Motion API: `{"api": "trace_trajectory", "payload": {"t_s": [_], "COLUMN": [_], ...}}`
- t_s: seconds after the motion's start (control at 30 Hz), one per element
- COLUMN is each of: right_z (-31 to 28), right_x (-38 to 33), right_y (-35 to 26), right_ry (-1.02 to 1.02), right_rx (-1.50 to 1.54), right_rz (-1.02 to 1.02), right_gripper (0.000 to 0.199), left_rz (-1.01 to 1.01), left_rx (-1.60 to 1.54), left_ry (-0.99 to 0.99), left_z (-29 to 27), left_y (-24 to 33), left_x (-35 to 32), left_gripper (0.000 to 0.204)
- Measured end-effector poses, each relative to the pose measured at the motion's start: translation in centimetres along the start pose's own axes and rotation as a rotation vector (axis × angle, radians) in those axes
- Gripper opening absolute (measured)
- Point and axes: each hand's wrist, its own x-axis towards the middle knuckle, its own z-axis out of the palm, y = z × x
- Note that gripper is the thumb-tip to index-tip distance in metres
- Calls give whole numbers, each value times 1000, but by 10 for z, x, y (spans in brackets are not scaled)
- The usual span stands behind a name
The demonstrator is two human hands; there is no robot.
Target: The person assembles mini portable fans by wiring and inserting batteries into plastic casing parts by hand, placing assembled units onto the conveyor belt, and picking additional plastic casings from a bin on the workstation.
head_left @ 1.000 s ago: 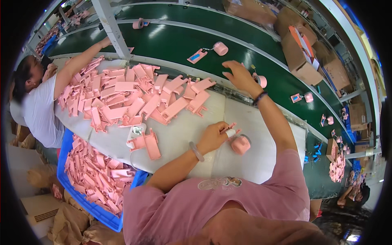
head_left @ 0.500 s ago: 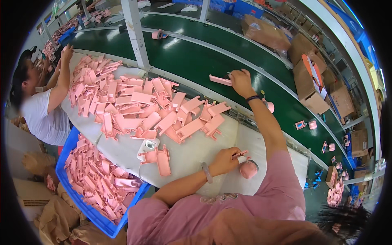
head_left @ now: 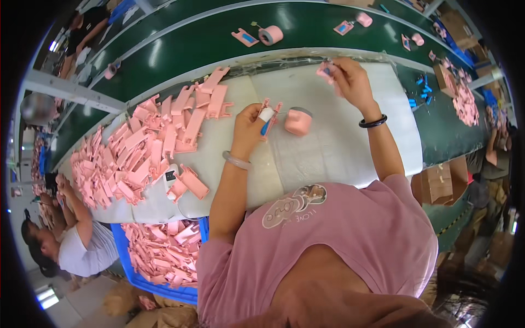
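Your right hand (head_left: 353,82) came back from the green conveyor (head_left: 219,41) pinching a pink part (head_left: 324,70) (left hand (head_left: 252,123) stayed clamped on its pink clip (head_left: 269,112)).

Pink plastic parts (head_left: 143,147) on a white table (head_left: 328,147), dark green belt (head_left: 208,38), blue crate (head_left: 128,262).

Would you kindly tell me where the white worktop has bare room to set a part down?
Bare: the white worktop between the pink tape roll and the right hand. Crowded: the pink parts pile beyond the left hand.
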Motion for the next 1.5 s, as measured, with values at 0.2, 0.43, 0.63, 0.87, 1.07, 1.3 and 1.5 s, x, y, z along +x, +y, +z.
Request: {"api": "trace_trajectory", "payload": {"t_s": [0.2,0.43,0.63,0.87,1.07,1.3,1.5], "right_z": [-11,-21,-24,-19,-12,-2,4], "right_x": [-74,-81,-87,-87,-87,-82,-91], "right_y": [-17,-14,-14,-26,-19,-29,-34], "right_ry": [4,45,10,31,48,89,76], "right_rx": [-5,147,170,190,160,277,333], "right_rz": [140,163,233,238,222,158,191], "right_gripper": [12,13,20,28,27,22,20], "left_rz": [72,-38,20,134,92,-101,136], "left_rx": [-216,-261,-125,556,576,175,274], "left_ry": [-52,-227,-90,402,-271,-552,-295], "left_z": [16,-39,-102,-174,-13,84,97], "left_y": [18,38,97,127,61,8,6], "left_x": [-11,43,118,178,121,35,9], "left_gripper": [24,43,28,31,50,74,58]}}
